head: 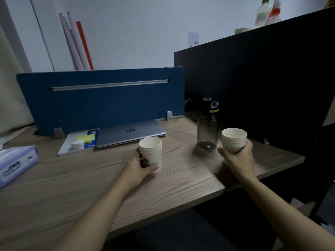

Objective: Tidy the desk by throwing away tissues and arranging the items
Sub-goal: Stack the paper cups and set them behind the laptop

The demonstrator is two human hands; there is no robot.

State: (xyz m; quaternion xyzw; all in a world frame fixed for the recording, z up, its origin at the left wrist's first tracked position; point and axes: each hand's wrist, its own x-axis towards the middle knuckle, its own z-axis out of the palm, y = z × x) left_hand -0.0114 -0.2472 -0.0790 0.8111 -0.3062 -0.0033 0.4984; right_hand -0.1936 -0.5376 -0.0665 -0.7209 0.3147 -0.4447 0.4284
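Observation:
My left hand (140, 166) grips a stack of white paper cups (151, 148) with a green print, held just above the middle of the wooden desk (72, 187). My right hand (237, 158) holds a second, taller stack of paper cups (234, 139) near the desk's right side. Both stacks are upright with their mouths up. A dark transparent sports bottle (208, 127) with a black lid stands between the two stacks, close to the right one. No loose tissue is visible on the desk.
A closed grey laptop (129, 133) lies against the blue divider panel (101, 100). Left of it is a notebook (76, 143) with yellow sticky notes and a small white case. A tissue box (16, 163) sits at the far left. A dark partition (262, 78) walls the right.

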